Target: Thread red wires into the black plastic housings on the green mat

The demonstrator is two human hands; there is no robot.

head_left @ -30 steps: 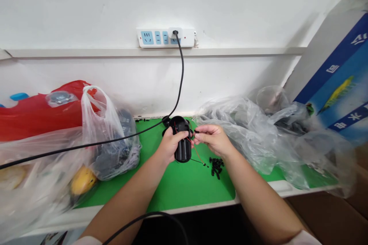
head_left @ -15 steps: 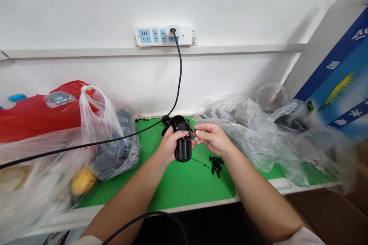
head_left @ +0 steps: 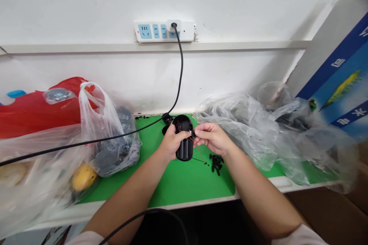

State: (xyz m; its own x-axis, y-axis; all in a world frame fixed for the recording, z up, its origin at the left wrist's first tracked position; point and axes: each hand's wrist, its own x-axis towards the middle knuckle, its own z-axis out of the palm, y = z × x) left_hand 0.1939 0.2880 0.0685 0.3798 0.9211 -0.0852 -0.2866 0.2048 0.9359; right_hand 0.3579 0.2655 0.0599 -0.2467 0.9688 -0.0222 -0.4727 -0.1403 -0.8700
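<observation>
My left hand [head_left: 171, 142] is closed around a black plastic housing [head_left: 184, 149], an open shell with rounded ends and ribbed hollows in its lower half. The left thumb lies across it beside a small white part [head_left: 190, 133]. At the housing's right edge, my right hand [head_left: 212, 137] pinches with thumb and index finger; a small dark piece shows at the fingertips, too little to name. A thin red wire [head_left: 201, 154] hangs from the housing toward the green tabletop [head_left: 172, 185], with a thin black wire near it. Several small black parts [head_left: 216, 163] lie in a pile below my right hand.
Clear plastic bags [head_left: 238, 122] crowd the right side, by a blue printed box [head_left: 342, 84]. A filled white bag [head_left: 115, 141] and a red bag [head_left: 43, 111] lie left. A black cable [head_left: 181, 65] runs from the wall power strip [head_left: 155, 31] across the left side.
The housing has shifted slightly right and its open face shows more. My right fingers stay close to its right edge, still pinched.
</observation>
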